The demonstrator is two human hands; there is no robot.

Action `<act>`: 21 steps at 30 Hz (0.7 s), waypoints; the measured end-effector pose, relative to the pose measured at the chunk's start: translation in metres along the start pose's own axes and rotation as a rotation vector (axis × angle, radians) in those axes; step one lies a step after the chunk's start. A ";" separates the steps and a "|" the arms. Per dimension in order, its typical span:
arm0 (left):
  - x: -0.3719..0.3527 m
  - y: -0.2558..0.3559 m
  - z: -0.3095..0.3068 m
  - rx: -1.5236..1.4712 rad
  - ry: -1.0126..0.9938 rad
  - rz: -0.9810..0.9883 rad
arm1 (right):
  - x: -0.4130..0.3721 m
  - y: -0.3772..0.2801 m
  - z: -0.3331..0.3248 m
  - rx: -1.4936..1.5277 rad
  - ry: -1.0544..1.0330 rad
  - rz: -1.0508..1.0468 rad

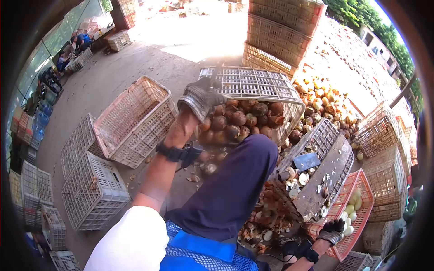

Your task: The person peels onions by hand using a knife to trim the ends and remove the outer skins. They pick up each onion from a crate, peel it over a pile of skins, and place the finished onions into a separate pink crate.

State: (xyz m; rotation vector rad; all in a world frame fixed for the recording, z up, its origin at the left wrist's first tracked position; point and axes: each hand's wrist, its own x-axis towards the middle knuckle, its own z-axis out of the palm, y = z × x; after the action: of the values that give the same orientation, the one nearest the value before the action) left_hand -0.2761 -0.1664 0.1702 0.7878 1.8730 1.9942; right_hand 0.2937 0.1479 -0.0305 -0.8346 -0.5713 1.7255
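My left hand [201, 97], in a grey work glove, is at the near left corner of a tipped grey crate [253, 83], its fingers closed at the rim and partly blurred. Brown-skinned onions [239, 118] fill the crate's opening and lie on the ground below it. My right hand [332, 232], gloved too, is at the lower right over a red crate [361, 180], fingers apart with nothing in them. Beside that hand, peeled pale onions [350, 211] lie in the red crate.
A board [323, 180] lies on a grey crate, with a cleaver [306, 161] and onion scraps beside it. Empty crates [135, 122] stand at left, stacked crates [285, 34] behind. Onion skins [271, 212] cover the ground by my leg. People [81, 41] sit far left.
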 end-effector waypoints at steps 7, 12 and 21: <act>-0.036 -0.321 -0.108 1.195 -0.245 -0.433 | -0.060 -0.008 0.022 -0.214 0.089 0.008; -0.066 -0.359 -0.096 1.178 -0.463 -0.486 | -0.101 -0.009 0.030 -0.225 0.056 0.150; -0.031 -0.402 -0.084 1.326 -0.380 -0.403 | -0.116 0.004 0.063 -0.311 0.120 0.153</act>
State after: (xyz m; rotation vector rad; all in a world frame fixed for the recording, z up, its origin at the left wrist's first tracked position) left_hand -0.3605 -0.2089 -0.2303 0.8325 2.6363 0.1451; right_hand 0.2628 0.0377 0.0357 -1.2205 -0.7209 1.7335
